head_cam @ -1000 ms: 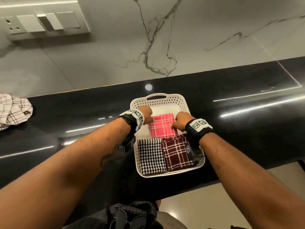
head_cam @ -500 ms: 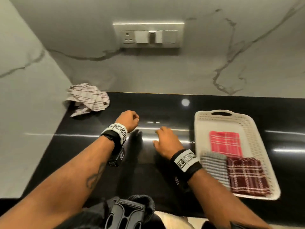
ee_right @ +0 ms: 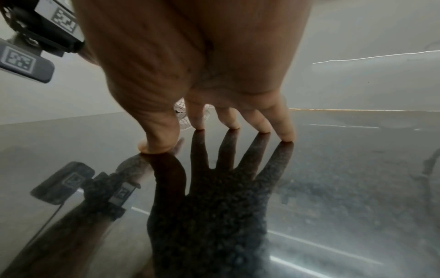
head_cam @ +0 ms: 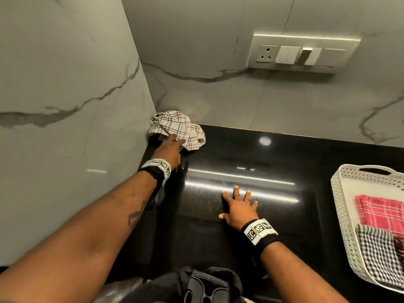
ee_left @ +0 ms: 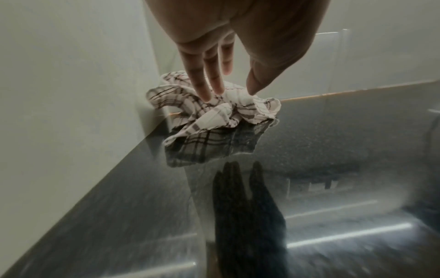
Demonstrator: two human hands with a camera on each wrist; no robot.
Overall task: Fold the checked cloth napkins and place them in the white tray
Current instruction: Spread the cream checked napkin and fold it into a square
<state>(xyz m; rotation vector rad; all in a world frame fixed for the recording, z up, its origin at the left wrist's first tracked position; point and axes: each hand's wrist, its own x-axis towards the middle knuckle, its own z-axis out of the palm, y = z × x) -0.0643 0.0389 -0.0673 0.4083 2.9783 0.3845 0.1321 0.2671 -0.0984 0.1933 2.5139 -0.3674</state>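
A crumpled white napkin with dark checks (head_cam: pixel 175 125) (ee_left: pixel 214 116) lies in the corner where the black countertop meets the two marble walls. My left hand (head_cam: pixel 173 142) (ee_left: pixel 228 92) reaches to it with straight fingers; the fingertips (ee_left: pixel 207 96) and thumb tip touch the top of the cloth without closing on it. My right hand (head_cam: pixel 238 204) (ee_right: pixel 202 139) is spread, its fingertips resting on the bare countertop. The white tray (head_cam: pixel 341 206) stands at the right edge and holds a folded pink napkin (head_cam: pixel 380 211), a black-and-white one (head_cam: pixel 376 252) and a sliver of a maroon one (head_cam: pixel 400 246).
The glossy black countertop (head_cam: pixel 273 215) runs from the left marble wall (head_cam: pixel 65 106) to the tray. A socket and switch panel (head_cam: pixel 301 53) sits on the back wall. A dark strap or pouch (head_cam: pixel 203 287) hangs at my waist.
Both hands left the tray and moved left. The left hand stretched out to the corner and reached the crumpled napkin; the right hand settled spread on the countertop.
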